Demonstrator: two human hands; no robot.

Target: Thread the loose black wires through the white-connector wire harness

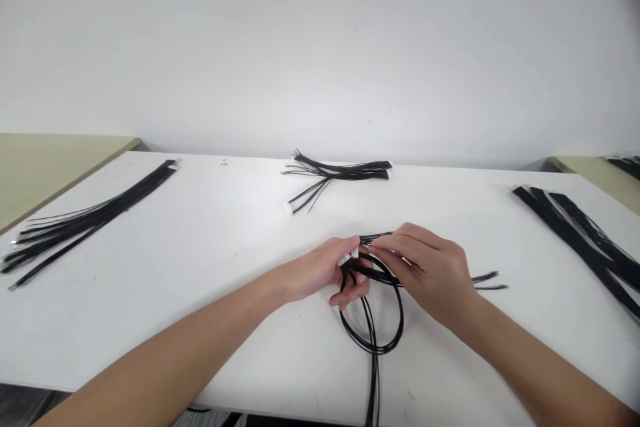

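Observation:
My left hand (345,273) is closed around white plug connectors (349,256) at the end of a black wire harness (401,320). Its thumb lies on top of the connectors, and the lower fingers curl beneath them. From there the wires make a round loop, and some strands hang down past the table's front edge. My right hand (430,267) pinches black wires just right of the connectors, thumb against forefinger. Other wire ends with small metal tips (493,275) stick out behind the right wrist. The exact wire between the right fingertips is partly hidden.
On the white table (165,320), black wire bundles lie at the left (100,217), at the back middle (345,170) and at the right (580,240). A white wall (320,47) stands behind. Yellowish tabletops (50,167) adjoin both sides.

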